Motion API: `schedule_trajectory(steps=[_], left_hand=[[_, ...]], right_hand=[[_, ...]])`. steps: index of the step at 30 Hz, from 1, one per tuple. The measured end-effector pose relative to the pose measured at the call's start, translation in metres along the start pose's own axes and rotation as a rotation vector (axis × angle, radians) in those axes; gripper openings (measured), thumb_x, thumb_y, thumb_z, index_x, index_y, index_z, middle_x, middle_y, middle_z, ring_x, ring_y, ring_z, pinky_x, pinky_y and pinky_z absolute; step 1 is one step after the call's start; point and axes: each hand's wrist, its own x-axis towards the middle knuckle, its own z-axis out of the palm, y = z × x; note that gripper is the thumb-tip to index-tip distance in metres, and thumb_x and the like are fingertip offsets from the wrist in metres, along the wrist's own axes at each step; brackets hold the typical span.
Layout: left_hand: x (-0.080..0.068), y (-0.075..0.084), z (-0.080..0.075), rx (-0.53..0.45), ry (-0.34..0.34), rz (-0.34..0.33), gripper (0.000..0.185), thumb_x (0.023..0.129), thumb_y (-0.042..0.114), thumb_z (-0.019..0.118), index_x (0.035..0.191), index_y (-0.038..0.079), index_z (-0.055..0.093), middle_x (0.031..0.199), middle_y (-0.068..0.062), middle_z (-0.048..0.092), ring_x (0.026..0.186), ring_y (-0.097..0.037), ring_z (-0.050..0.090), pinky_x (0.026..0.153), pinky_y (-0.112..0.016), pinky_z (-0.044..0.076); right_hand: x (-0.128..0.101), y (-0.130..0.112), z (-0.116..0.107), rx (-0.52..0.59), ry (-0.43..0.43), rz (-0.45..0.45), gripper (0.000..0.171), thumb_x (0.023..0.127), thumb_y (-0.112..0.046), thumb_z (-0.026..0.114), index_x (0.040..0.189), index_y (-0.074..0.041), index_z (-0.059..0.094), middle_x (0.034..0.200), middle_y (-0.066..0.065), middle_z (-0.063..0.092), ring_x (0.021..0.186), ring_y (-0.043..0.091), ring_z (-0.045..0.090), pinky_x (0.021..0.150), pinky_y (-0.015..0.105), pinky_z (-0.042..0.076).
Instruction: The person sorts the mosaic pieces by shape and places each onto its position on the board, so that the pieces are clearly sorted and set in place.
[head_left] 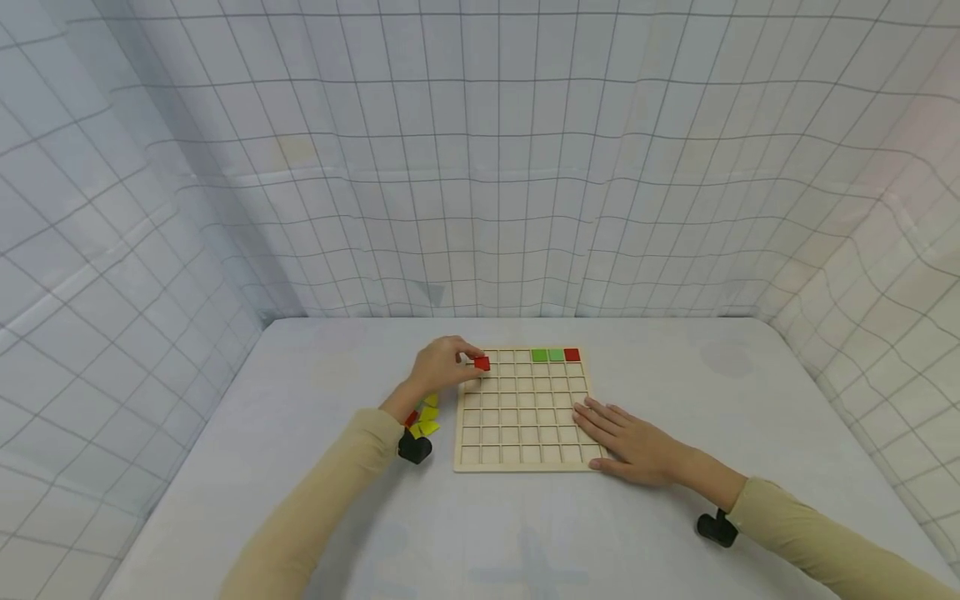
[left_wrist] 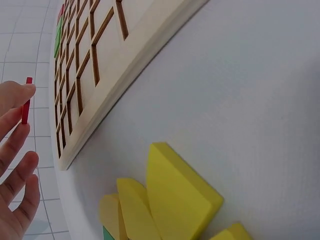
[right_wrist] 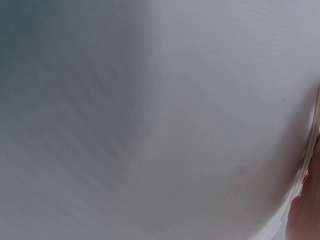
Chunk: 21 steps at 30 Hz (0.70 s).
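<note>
One red tile (head_left: 482,363) sits pinched in the left hand (head_left: 441,365), poised just above the far-left corner of the wooden grid board (head_left: 521,462); its flat face lies roughly level with the cells. Over the board's near-right corner the right hand (head_left: 626,442) lies flat, fingers relaxed. Beside the board's left edge, yellow pieces (head_left: 425,421) are half hidden under the wrist. Whether the tile touches the board cannot be told.

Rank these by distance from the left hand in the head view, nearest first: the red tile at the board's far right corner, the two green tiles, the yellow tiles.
1. Yellow tiles, beside the wrist.
2. Green tiles, far row.
3. Corner red tile, farthest right.
</note>
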Motion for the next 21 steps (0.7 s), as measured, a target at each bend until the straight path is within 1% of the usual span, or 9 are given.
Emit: schedule_trajectory(steps=[7,11,15,18,21], left_hand=[[0.010,0.001,0.008,0.002,-0.001,0.022,0.034,0.079,0.032,0.078,0.108,0.015,0.075,0.098,0.000,0.071,0.078,-0.014,0.057,0.061,-0.022,0.044],[0.015,0.005,0.012,-0.012,-0.013,-0.002,0.033,0.080,0.032,0.077,0.109,0.016,0.075,0.100,0.000,0.071,0.078,-0.014,0.056,0.062,-0.023,0.044],[0.021,0.009,0.016,-0.019,-0.007,-0.024,0.034,0.080,0.031,0.077,0.109,0.015,0.075,0.101,-0.001,0.071,0.076,-0.013,0.055,0.060,-0.022,0.043],[0.025,0.010,0.021,-0.009,0.003,-0.029,0.034,0.079,0.032,0.078,0.109,0.016,0.075,0.101,-0.001,0.071,0.074,-0.012,0.055,0.059,-0.022,0.042],[0.029,0.012,0.024,-0.003,0.007,-0.031,0.034,0.080,0.032,0.078,0.110,0.017,0.074,0.102,-0.001,0.071,0.073,-0.012,0.055,0.057,-0.021,0.042]], right_hand=[[0.000,-0.001,-0.001,0.003,-0.004,0.003,0.070,0.100,-0.049,0.040,0.153,-0.006,0.023,0.160,0.011,0.022,0.147,0.031,0.019,0.113,0.016,-0.017],[-0.001,-0.002,-0.002,-0.004,0.012,-0.005,0.070,0.100,-0.048,0.040,0.153,-0.006,0.023,0.160,0.011,0.023,0.147,0.032,0.021,0.115,0.018,-0.014],[-0.001,-0.001,0.000,0.001,0.058,-0.023,0.069,0.100,-0.047,0.042,0.152,-0.005,0.025,0.158,0.012,0.026,0.146,0.032,0.023,0.118,0.022,-0.008],[-0.002,0.000,0.002,0.010,0.083,-0.035,0.068,0.100,-0.046,0.044,0.151,-0.005,0.026,0.157,0.013,0.028,0.146,0.032,0.024,0.118,0.021,-0.008],[-0.001,0.002,0.004,0.004,0.067,-0.032,0.069,0.100,-0.047,0.041,0.152,-0.005,0.025,0.158,0.012,0.025,0.147,0.031,0.022,0.116,0.019,-0.013]])
